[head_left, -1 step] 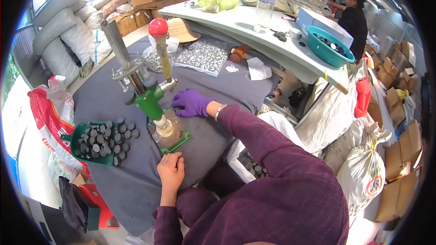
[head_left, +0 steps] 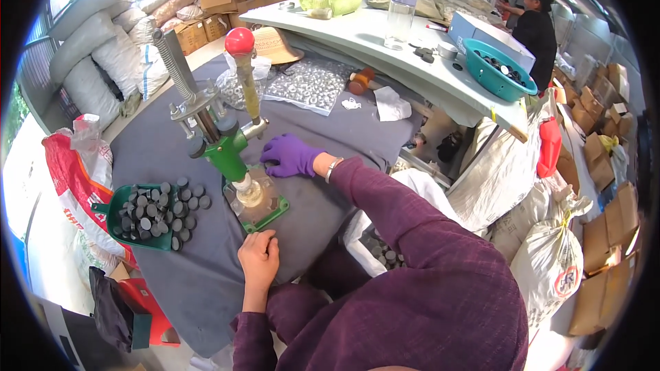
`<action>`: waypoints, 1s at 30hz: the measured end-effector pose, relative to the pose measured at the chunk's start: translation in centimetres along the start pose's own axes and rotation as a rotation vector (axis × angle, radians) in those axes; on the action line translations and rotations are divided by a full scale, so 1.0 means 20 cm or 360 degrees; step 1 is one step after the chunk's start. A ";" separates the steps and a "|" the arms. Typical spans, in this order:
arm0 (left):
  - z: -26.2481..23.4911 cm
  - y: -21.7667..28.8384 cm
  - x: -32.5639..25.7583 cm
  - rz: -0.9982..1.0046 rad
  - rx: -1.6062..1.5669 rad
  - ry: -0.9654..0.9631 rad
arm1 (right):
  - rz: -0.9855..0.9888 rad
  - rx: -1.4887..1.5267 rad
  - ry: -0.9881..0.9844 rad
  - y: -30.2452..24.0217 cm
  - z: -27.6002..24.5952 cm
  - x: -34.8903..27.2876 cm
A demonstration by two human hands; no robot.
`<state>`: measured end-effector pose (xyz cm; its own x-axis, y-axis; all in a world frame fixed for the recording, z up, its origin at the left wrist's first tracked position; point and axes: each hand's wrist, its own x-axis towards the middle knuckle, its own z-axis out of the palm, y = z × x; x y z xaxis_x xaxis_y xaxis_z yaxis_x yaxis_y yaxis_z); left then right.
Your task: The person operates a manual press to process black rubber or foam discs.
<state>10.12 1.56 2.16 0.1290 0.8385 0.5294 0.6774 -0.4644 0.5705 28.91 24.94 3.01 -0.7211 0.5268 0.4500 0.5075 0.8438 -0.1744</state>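
A green hand press with a red-knobbed lever stands on a table draped in grey cloth. Its clear base plate carries a pale round piece under the ram. My right hand, in a purple glove, lies flat on the cloth and touches the right side of the press base. My left hand is bare and rests on the cloth just in front of the base, its fingers curled under; whether they hold anything is hidden.
A green tray of several dark round discs sits left of the press. Bags of small pale rings lie behind it. A white counter bears a teal bowl and a clear jar. Sacks and boxes surround the table; other people stand at the far right.
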 end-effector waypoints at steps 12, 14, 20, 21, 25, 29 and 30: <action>-0.02 -0.05 -0.01 0.0087 0.0021 0.0046 | 0.0269 0.0034 -0.0159 -0.23 -0.39 -0.54; 0.01 -0.06 0.01 0.0066 -0.0045 0.0025 | 0.0249 -0.0057 -0.0060 -0.24 -0.47 -0.80; 0.05 -0.08 0.00 0.0003 -0.0075 -0.0028 | 0.0656 0.0033 -0.0169 -0.44 -0.66 -1.30; 0.06 -0.07 0.00 -0.0019 -0.0107 -0.0005 | 0.0670 0.0060 -0.0087 -0.44 -0.67 -1.35; 0.04 -0.09 -0.04 -0.0008 -0.0148 0.0059 | 0.1174 0.0390 0.0102 -0.49 -0.64 -1.38; 0.02 -0.06 -0.05 -0.0065 -0.0136 0.0059 | 0.1047 0.0546 0.0273 -0.57 -0.58 -1.22; 0.02 -0.08 -0.06 -0.0016 -0.0130 0.0066 | 0.0976 0.0666 0.0359 -0.58 -0.56 -1.15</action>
<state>9.16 1.37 0.44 0.0916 0.8315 0.5480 0.6167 -0.4794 0.6244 44.96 1.88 4.54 -0.2327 0.9164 0.3256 0.5324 0.4002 -0.7459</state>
